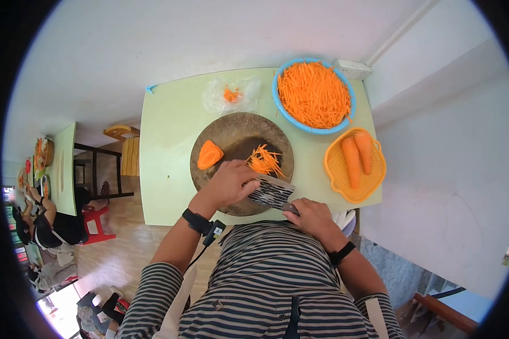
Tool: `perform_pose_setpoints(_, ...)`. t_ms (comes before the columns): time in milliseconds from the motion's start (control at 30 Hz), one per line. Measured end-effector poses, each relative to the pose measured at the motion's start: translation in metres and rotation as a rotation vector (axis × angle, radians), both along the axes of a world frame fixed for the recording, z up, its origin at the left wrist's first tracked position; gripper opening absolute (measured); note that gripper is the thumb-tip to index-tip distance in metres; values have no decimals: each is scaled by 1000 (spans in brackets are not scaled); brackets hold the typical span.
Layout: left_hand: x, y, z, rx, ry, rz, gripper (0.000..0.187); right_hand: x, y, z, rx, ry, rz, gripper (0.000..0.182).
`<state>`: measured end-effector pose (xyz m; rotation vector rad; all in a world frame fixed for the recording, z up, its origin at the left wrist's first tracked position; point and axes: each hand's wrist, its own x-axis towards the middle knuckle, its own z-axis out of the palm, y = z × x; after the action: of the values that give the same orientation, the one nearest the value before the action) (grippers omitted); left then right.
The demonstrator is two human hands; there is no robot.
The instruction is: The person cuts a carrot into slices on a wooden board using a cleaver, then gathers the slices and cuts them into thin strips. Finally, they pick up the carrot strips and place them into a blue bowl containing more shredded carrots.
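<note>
A cleaver (270, 192) is held over the near right part of a round wooden board (232, 127), by its handle in my right hand (312, 218). My left hand (230, 184) lies at the blade's left end, fingers bent; whether anything is under them is hidden. Just beyond the blade is a small pile of carrot shreds (264, 160). Carrot slices (210, 155) lie stacked at the board's left. At the back right, a blue basin (275, 93) holds a heap of shredded carrot (314, 95). Whole carrots (352, 161) rest in a yellow basket (333, 169) on the right.
A clear plastic bag (212, 96) with carrot bits lies behind the board on the pale green table (167, 141). A wall (435, 169) stands to the right. Far left, people (56, 223) sit by another table (67, 169) near a red stool (98, 226).
</note>
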<state>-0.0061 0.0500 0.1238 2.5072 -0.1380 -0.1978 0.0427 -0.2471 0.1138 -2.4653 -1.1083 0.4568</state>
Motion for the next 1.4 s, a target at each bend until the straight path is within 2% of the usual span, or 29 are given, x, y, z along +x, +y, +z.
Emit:
perform_pose_setpoints(67, -11, -7, -6, 55, -25, -133, 43, 0, 2, 0, -1, 7, -6, 33)
perform_pose_setpoints(167, -14, -11, -20, 131, -111, -119, 44, 0, 3, 1, 4, 10, -7, 33)
perform_pose_setpoints(267, -5, -9, -18, 212, -46, -25, 46, 0, 4, 2, -22, 1, 26, 34)
perform_pose_setpoints(400, 1, -8, -5, 119, -41, -89, 50, -2, 5, 0, -5, -20, 55, 34)
perform_pose_setpoints(467, 0, -10, -1, 96, 128, -224, 49, -2, 6, -1, 8, -27, 57, 34)
perform_pose_setpoints(500, -2, -11, -2, 95, 129, -223, 49, -2, 6, 1, -4, -4, 44, 34)
perform_pose_setpoints(600, -6, -11, -14, 105, 12, -123, 47, -1, 5, 1, -8, 69, 51, 33)
perform_pose_setpoints(667, -4, -5, -31, 69, -244, 203, 40, -1, 4, 1, 0, 119, 70, 34)
perform_pose_setpoints(700, -3, -2, -31, 68, -241, 206, 40, -2, 5, 3, 12, 203, 56, 34)
perform_pose_setpoints(767, -3, 9, -31, -284, -276, 486, 36, -1, 10, 5, 27, 289, 53, 35)
perform_pose_setpoints(833, -12, 16, -34, -307, -266, 565, 33, 1, 12, 7, 38, 577, -22, 36)
perform_pose_setpoints(900, -22, 22, -38, -359, -251, 708, 26, 4, 16, -4, 76, 621, -8, 37)
perform_pose_setpoints(967, -35, 24, -42, -333, -237, 746, 25, 7, 16, -11, 109, 664, 2, 38)
perform_pose_setpoints(1033, -47, 27, -50, -304, -224, 790, 24, 14, 25, -1, -19, 1103, -172, 38)
perform_pose_setpoints(1167, -64, 36, -69, -275, -200, 865, 26, 22, 26, -7, -23, 1129, -266, 39)
perform_pose_setpoints(1233, -67, 40, -65, -233, -183, 898, 30, 27, 25, -8, 46, 1047, -361, 39)
perform_pose_setpoints(1300, -62, 43, -61, -159, -133, 960, 41, 28, 24, -7, 79, 1019, -386, 38)
perform_pose_setpoints(1400, -50, 53, -72, -69, -133, 936, 49, 27, 26, -7, 111, 999, -385, 37)
